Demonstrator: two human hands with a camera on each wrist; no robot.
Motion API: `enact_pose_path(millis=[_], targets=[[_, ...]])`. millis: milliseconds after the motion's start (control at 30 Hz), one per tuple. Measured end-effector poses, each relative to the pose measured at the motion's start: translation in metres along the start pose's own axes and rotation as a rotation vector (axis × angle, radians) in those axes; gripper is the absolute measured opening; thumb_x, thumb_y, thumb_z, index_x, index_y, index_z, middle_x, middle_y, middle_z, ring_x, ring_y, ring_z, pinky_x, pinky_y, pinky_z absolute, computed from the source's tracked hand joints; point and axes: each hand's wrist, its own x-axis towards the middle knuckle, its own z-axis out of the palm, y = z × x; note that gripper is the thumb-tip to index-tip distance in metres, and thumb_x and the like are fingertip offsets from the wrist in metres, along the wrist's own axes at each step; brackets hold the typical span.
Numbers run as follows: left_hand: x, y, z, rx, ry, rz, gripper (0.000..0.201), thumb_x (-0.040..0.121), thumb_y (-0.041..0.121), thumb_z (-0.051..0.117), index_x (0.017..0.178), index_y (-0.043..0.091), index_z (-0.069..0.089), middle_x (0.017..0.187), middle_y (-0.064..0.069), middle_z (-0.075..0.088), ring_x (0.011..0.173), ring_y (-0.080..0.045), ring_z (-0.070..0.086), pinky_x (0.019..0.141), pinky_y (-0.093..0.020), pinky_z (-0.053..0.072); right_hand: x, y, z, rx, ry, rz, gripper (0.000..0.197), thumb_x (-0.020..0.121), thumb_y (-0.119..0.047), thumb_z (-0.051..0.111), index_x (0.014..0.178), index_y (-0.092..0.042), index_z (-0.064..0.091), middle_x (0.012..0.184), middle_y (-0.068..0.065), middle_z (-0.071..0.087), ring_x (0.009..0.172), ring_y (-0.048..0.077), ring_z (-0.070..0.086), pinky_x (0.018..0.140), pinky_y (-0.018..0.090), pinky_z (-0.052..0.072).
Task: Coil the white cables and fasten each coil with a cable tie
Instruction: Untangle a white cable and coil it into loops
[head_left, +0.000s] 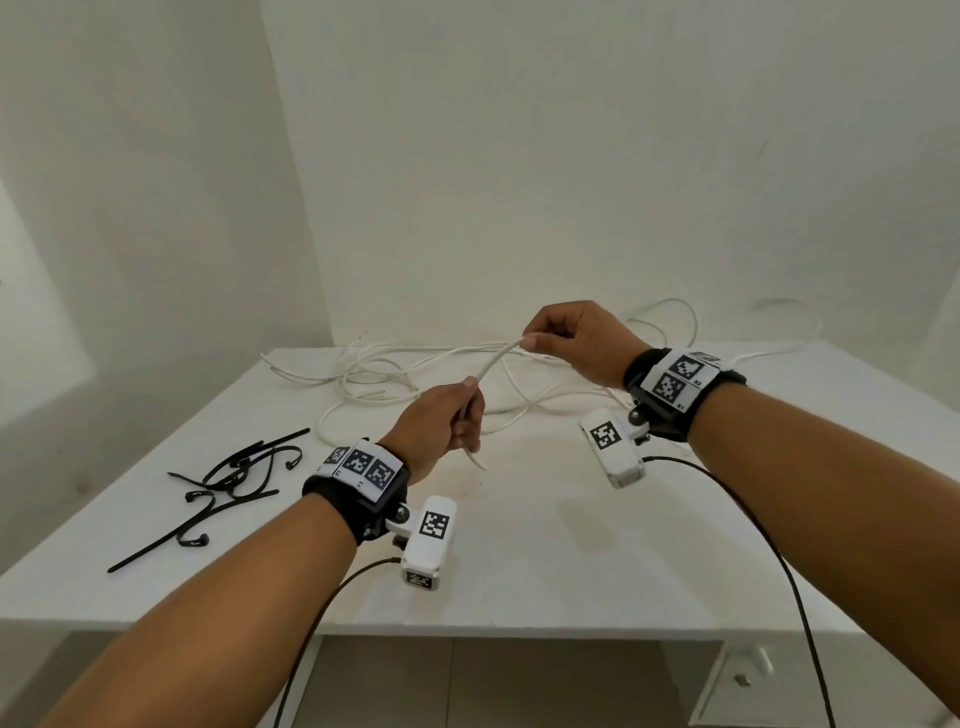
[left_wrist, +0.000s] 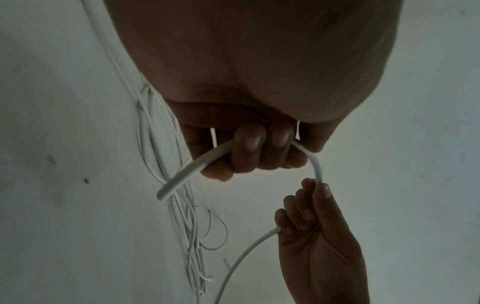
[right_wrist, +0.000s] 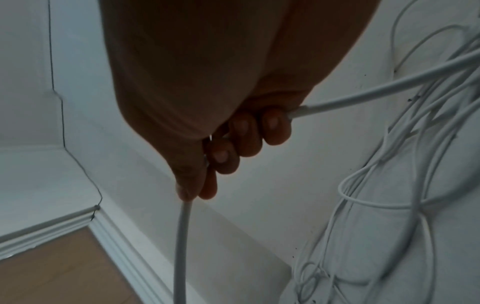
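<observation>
Smooth plastic-sheathed white cable (head_left: 496, 360); matt white table (head_left: 545, 545); black plastic ties (head_left: 228, 478).

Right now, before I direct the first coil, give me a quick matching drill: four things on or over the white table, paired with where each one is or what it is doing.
Things:
1. left hand
2. right hand
3. black plastic cable ties
4. loose white cables

States:
A. heaped unfastened at the far side of the white table
B. lying untouched at the table's left
C. grips the held cable near its free end
D. pinches the same cable farther along, raised over the heap

Pairs: 1-C, 2-D, 3-B, 4-A
</observation>
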Motion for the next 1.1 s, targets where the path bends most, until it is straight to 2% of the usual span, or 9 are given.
enact_pose_path(millis=[167,267,367,500,633,767,867,967,1100], targets=[[-0.003,0.003,0.015,-0.206,-0.04,-0.051,0.046,0.107,0.03,0.032,0.064,0.014,0.042,0.053,0.001,0.022,0.047,-0.014,0.021,0.051,-0.026,0.037,0.001,0.004,-0.008,0.0,0.118,0.014,0.015,0.092,-0.029,0.069,0.084,-0.017,0.072,0.055,-0.009,0.044,0.049,0.004,0.036,0.052,0.013,0.034],[-0.006,0.008,0.025,-0.373,-0.15,-0.075,0.045,0.103,0.031,0.034,0.062,0.015,0.043,0.051,0.004,0.023,0.043,-0.009,0.018,0.043,-0.022,0.026,0.002,0.01,-0.006,0.018,0.139,0.036,0.014,0.092,-0.03,0.069,0.082,-0.021,0.072,0.055,-0.01,0.046,0.052,0.007,0.038,0.054,0.018,0.036],[-0.012,0.019,0.035,-0.499,-0.284,-0.054,0.04,0.098,0.034,0.036,0.064,0.017,0.047,0.05,0.006,0.027,0.043,-0.008,0.014,0.039,-0.018,0.018,0.001,0.017,0.001,0.143,0.144,0.049,0.012,0.093,-0.025,0.068,0.089,-0.014,0.07,0.057,-0.004,0.048,0.053,0.008,0.039,0.051,0.017,0.036],[-0.013,0.035,0.04,-0.593,-0.346,0.059,0.036,0.099,0.034,0.035,0.07,0.018,0.048,0.049,0.008,0.031,0.043,-0.009,0.014,0.039,-0.019,0.019,-0.003,0.023,0.014,0.204,0.089,0.08,0.014,0.095,-0.027,0.066,0.088,-0.015,0.066,0.061,-0.003,0.056,0.055,0.014,0.042,0.048,0.021,0.035],[-0.003,0.045,0.037,-0.656,-0.186,0.201,0.035,0.1,0.031,0.033,0.07,0.016,0.046,0.048,0.008,0.031,0.043,-0.01,0.013,0.041,-0.022,0.016,-0.014,0.024,0.031,0.153,-0.015,0.11,0.017,0.097,-0.029,0.062,0.083,-0.022,0.068,0.062,-0.006,0.059,0.05,0.009,0.043,0.046,0.019,0.035],[0.012,0.045,0.032,-0.688,0.017,0.269,0.036,0.104,0.029,0.032,0.075,0.013,0.046,0.051,0.004,0.032,0.042,-0.009,0.024,0.043,-0.023,0.023,-0.026,0.025,0.052,-0.051,-0.086,0.058,0.024,0.1,-0.03,0.055,0.082,-0.043,0.064,0.064,-0.009,0.06,0.051,0.001,0.046,0.058,0.017,0.042],[0.021,0.041,0.029,-0.658,0.151,0.295,0.036,0.105,0.025,0.034,0.075,0.012,0.048,0.053,0.002,0.035,0.045,-0.01,0.026,0.046,-0.024,0.025,-0.033,0.02,0.064,-0.137,-0.143,0.048,0.019,0.101,-0.035,0.051,0.092,-0.038,0.067,0.066,-0.01,0.059,0.054,0.001,0.047,0.059,0.018,0.041],[0.028,0.03,0.023,-0.314,0.283,0.351,0.044,0.106,0.023,0.032,0.066,0.015,0.049,0.053,0.003,0.037,0.046,-0.012,0.029,0.052,-0.029,0.021,-0.038,0.014,0.069,-0.207,-0.174,0.026,0.026,0.102,-0.037,0.049,0.105,-0.022,0.07,0.066,-0.009,0.057,0.054,0.003,0.048,0.055,0.017,0.038],[0.031,0.019,0.024,0.157,0.365,0.332,0.04,0.106,0.026,0.034,0.07,0.012,0.045,0.054,0.005,0.042,0.049,-0.013,0.036,0.053,-0.023,0.035,-0.04,0.009,0.068,-0.337,-0.23,-0.005,0.03,0.102,-0.036,0.048,0.103,-0.014,0.069,0.065,-0.003,0.058,0.054,0.01,0.049,0.052,0.019,0.036]])
